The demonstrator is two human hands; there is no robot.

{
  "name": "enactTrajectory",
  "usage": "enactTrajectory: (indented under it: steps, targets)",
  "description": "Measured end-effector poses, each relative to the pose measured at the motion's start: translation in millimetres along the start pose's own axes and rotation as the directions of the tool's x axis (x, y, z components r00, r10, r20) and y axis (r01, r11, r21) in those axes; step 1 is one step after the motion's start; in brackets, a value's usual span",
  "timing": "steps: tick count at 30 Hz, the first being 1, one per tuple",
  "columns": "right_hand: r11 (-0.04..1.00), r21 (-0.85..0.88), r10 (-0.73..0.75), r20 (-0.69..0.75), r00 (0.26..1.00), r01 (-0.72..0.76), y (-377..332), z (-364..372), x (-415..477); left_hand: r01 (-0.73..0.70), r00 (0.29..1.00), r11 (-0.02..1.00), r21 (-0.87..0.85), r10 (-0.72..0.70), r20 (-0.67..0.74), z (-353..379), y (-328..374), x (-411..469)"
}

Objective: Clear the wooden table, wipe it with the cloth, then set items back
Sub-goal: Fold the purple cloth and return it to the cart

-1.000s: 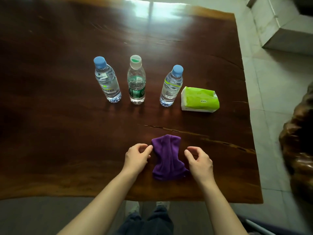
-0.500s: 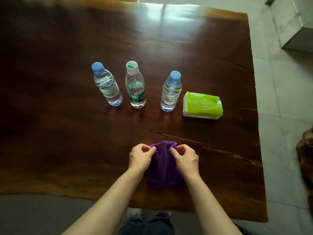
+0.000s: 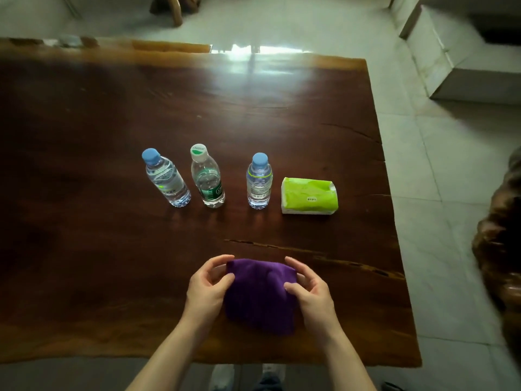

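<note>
cloth (image 3: 259,297) lies bunched between left hand (image 3: 208,287) and right hand (image 3: 308,290), each pinching 1 side.

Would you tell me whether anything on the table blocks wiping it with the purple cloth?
Yes. The left hand and right hand hold the purple cloth, but beyond it three water bottles and a green tissue pack stand in a row on the table.

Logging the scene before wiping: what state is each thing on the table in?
Left bottle: upright, capped.
Middle bottle: upright, capped.
Right bottle: upright, capped.
Tissue pack: lying flat.
Cloth: bunched, on table.
Left hand: grips cloth.
Right hand: grips cloth.
</note>
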State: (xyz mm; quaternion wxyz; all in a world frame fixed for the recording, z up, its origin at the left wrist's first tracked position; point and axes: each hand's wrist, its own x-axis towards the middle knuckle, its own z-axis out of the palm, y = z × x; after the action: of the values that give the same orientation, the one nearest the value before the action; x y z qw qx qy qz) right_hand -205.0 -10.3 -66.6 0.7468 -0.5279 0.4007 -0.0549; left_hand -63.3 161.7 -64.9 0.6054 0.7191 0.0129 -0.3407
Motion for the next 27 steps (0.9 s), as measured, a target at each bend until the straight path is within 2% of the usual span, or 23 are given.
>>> enactTrajectory:
  steps: [6, 11, 16, 18, 23, 27]
  targets:
    - [0.981, -0.051, -0.195, -0.173, 0.965, 0.189, -2.8, -1.2, -47.8, -0.103, 0.992, 0.993, 0.054, 0.098, 0.076, 4.0, 21.8, -19.1]
    - [0.951, -0.069, -0.303, -0.410, 0.860, 0.302, 3.5, -14.5, -98.7, -0.256, 0.940, 0.956, 0.146, 0.210, 0.270, 24.2, 42.6, -40.1]
    - [0.925, -0.056, -0.338, -0.579, 0.742, 0.377, 2.4, -33.2, -163.1, -0.328, 0.852, 0.934, 0.144, 0.226, 0.472, 57.8, 68.0, -76.8]
    - [0.911, -0.087, -0.358, -0.651, 0.669, 0.403, 2.6, -43.3, -197.4, -0.370, 0.785, 0.920, 0.129, 0.236, 0.573, 76.7, 78.8, -101.5]
    - [0.888, -0.158, -0.397, -0.737, 0.547, 0.432, 2.6, -64.9, -283.9, -0.474, 0.607, 0.875, 0.099, 0.243, 0.757, 119.4, 96.2, -159.0]
    - [0.878, -0.233, -0.418, -0.799, 0.432, 0.418, 5.2, -82.9, -351.6, -0.617, 0.438, 0.781, 0.093, 0.243, 0.866, 158.1, 101.1, -204.7]
